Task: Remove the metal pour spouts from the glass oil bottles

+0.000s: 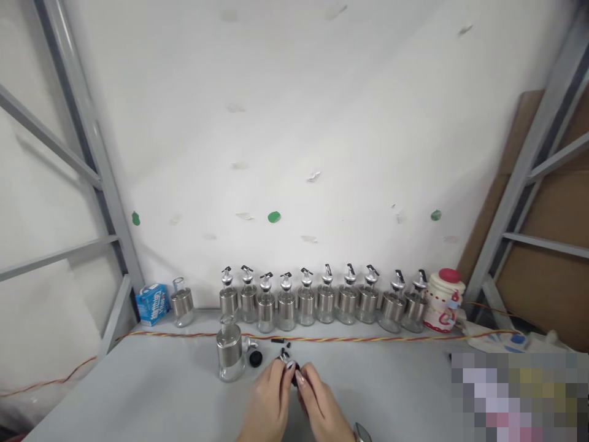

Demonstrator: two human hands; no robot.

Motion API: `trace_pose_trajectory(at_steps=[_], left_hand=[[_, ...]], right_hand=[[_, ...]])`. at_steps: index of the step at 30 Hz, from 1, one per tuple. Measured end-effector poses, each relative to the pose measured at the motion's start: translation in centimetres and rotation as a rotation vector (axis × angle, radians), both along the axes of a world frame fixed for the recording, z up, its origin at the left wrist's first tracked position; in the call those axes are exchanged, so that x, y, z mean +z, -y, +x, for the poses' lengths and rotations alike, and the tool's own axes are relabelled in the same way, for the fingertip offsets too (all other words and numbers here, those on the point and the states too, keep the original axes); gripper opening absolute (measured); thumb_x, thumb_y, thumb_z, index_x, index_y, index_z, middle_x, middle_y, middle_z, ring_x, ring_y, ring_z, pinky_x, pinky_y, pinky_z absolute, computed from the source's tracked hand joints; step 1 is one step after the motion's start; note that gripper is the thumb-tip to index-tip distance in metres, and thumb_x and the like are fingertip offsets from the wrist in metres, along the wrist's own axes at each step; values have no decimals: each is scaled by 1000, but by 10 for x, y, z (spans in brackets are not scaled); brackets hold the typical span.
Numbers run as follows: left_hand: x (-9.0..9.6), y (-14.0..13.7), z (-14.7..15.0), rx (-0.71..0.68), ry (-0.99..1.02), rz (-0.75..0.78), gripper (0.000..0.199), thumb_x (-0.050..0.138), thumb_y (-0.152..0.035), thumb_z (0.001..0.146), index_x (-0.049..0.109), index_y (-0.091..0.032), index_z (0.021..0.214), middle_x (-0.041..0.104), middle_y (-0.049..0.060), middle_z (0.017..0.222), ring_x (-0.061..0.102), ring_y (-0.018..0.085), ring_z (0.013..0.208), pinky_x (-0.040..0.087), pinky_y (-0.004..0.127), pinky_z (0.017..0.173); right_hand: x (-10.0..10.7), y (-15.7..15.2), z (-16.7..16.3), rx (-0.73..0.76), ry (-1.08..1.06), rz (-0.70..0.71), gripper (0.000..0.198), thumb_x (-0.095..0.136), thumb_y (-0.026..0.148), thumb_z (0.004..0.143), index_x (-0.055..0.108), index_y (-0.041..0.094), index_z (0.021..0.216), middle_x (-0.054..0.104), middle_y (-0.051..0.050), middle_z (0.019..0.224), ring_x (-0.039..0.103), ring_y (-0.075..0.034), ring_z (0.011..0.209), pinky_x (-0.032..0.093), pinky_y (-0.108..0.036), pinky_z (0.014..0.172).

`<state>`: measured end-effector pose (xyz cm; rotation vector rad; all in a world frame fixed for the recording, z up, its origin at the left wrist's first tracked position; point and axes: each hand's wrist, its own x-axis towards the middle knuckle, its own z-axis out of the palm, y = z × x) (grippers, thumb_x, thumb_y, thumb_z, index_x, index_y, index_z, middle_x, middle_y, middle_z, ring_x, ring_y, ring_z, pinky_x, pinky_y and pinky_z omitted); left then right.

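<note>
Both hands, left (269, 399) and right (319, 402), pinch a small black spout cap (291, 368) low over the table (138, 393), beside an open bottle (229, 353). Cap looks light, stiff, fiddly; fingertip grip suits it. Bottle's glass, probably slick, so hold its metal sleeve.

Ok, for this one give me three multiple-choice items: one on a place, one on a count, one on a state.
1. Where does the blue carton stand?
A. left end of the table by the wall
B. right of the red-lidded jar
C. between the hands

2. How many capped bottles with pourers stand in the back row?
A. six
B. ten
C. fourteen

3. In what state is the bottle nearest the hands?
A. capped with a pourer
B. lying on its side
C. upright, neck open

Answers: 1 A, it sits left of the lone capless bottle by the wall. 2 B, ten pourer tops show along the wall. 3 C, it stands open while the left hand and right hand hold a small black pourer part.
</note>
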<state>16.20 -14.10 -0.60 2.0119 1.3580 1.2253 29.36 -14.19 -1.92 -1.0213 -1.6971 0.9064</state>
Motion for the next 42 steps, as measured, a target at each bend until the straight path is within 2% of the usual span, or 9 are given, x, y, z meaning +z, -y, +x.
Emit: trace_pose_trajectory(at_steps=[5, 13, 17, 21, 25, 28, 30, 36, 42], left_hand=[[-1, 1, -1, -24, -30, 26, 21, 39, -33, 84, 55, -23, 75, 56, 5, 67, 52, 18, 63, 36, 26, 61], [-8, 5, 11, -41, 141, -73, 28, 36, -40, 83, 47, -23, 63, 47, 0, 52, 44, 14, 50, 32, 24, 53], [-10, 7, 22, -24, 370, -241, 37, 35, -53, 79, 42, -22, 59, 36, -6, 41, 37, 10, 37, 30, 22, 43], [-8, 7, 26, -32, 453, -369, 42, 35, -60, 75, 42, -21, 60, 34, -8, 38, 33, 8, 32, 27, 19, 36], [-2, 5, 26, -40, 511, -414, 44, 31, -61, 76, 42, -20, 64, 36, -8, 40, 35, 8, 35, 29, 19, 36], [-1, 6, 26, -40, 533, -422, 46, 29, -61, 77, 41, -20, 62, 37, -7, 43, 36, 8, 38, 31, 19, 37], [-2, 6, 26, -39, 520, -409, 45, 31, -61, 77, 41, -20, 61, 38, -7, 45, 37, 8, 38, 32, 18, 38], [-7, 4, 25, -62, 398, -342, 39, 33, -56, 78, 40, -21, 65, 36, -8, 43, 38, 9, 37, 29, 19, 38], [-9, 4, 24, -40, 407, -291, 38, 30, -53, 81, 46, -19, 71, 37, -7, 45, 38, 9, 41, 31, 19, 42]], right_hand=[[3, -5, 4, -49, -43, -30, 30, 28, 41, 87, 40, 20, 69, 41, 3, 61, 40, -11, 57, 35, -21, 54], [16, -4, 5, 77, -58, -161, 35, 28, 46, 86, 43, 20, 68, 37, 5, 55, 38, -10, 50, 33, -20, 49], [23, -1, 6, 48, 85, -57, 40, 27, 44, 87, 40, 19, 59, 37, 4, 50, 37, -10, 49, 32, -21, 49], [19, -3, 7, -23, 144, 40, 43, 23, 43, 87, 44, 19, 59, 41, 3, 49, 38, -11, 48, 31, -23, 49], [7, -11, 5, -69, -40, -138, 44, 28, 52, 83, 44, 19, 59, 38, 5, 46, 36, -9, 42, 30, -21, 42], [5, -17, 1, -91, -251, -371, 49, 30, 65, 75, 40, 20, 60, 31, 8, 38, 26, -7, 31, 21, -19, 31], [7, -19, -1, -82, -324, -457, 52, 29, 71, 70, 39, 21, 60, 29, 10, 34, 22, -6, 26, 17, -19, 27], [4, -15, -5, -17, -322, -416, 54, 28, 69, 73, 41, 19, 58, 31, 10, 35, 25, -5, 25, 21, -16, 26], [7, -10, -3, 34, -322, -346, 44, 32, 59, 79, 44, 18, 66, 38, 8, 40, 36, -7, 31, 28, -16, 29]])
